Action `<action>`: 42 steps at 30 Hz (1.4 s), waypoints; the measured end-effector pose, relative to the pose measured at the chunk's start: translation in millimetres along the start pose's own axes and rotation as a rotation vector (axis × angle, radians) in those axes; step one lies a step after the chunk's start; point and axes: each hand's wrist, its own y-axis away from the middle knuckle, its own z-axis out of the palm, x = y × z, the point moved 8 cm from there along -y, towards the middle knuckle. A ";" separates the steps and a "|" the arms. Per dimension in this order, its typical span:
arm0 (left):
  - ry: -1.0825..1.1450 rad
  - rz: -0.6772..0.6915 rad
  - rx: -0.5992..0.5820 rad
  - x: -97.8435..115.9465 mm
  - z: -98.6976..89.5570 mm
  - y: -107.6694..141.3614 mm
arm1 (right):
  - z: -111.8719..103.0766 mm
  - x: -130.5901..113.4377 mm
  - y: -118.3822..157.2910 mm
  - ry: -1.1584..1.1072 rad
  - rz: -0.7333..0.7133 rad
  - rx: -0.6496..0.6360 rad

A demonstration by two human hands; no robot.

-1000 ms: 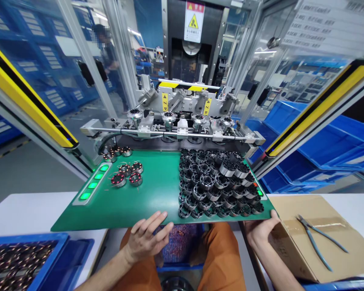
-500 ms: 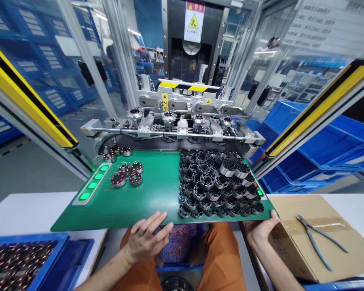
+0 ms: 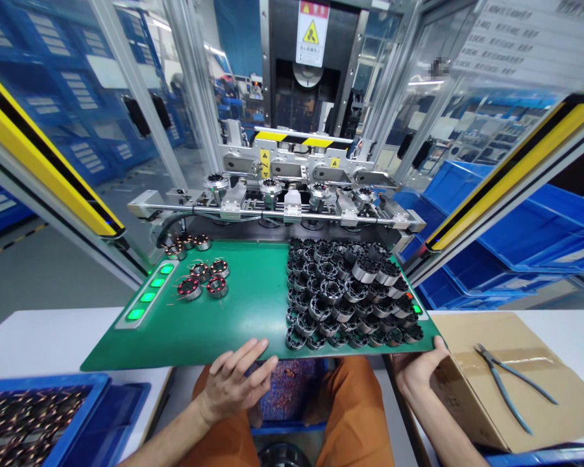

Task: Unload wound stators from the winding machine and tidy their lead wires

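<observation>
My left hand point(image 3: 238, 383) rests at the front edge of the green work surface point(image 3: 253, 318), fingers apart and holding nothing. At the right front corner, my right hand point(image 3: 421, 373) touches the edge with its thumb up and its other fingers hidden below. Black-and-silver stator cores point(image 3: 331, 290) stand in packed rows on the right half, some stacked on top. On the left lie several copper-wound stators point(image 3: 217, 287), some with loose wire ends. Behind the surface, the machine's fixtures point(image 3: 270, 188) hold more cores in a row.
Yellow-and-black posts point(image 3: 43, 149) flank the machine. Pliers point(image 3: 503, 383) lie on a cardboard box point(image 3: 555, 389) at the right. A blue bin point(image 3: 102, 389) of wound stators stands at the lower left. Blue crates point(image 3: 525, 220) are stacked at the right. Green lit buttons point(image 3: 148, 298) line the surface's left side.
</observation>
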 end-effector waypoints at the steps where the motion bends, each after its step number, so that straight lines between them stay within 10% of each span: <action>1: 0.003 0.001 0.000 0.1 0.0 -0.3 | 0.0 0.1 0.0 -0.002 0.001 0.000; 42: 0.006 -0.001 0.007 0.3 -2.3 -4.4 | 5.3 -4.0 5.1 0.022 0.017 0.002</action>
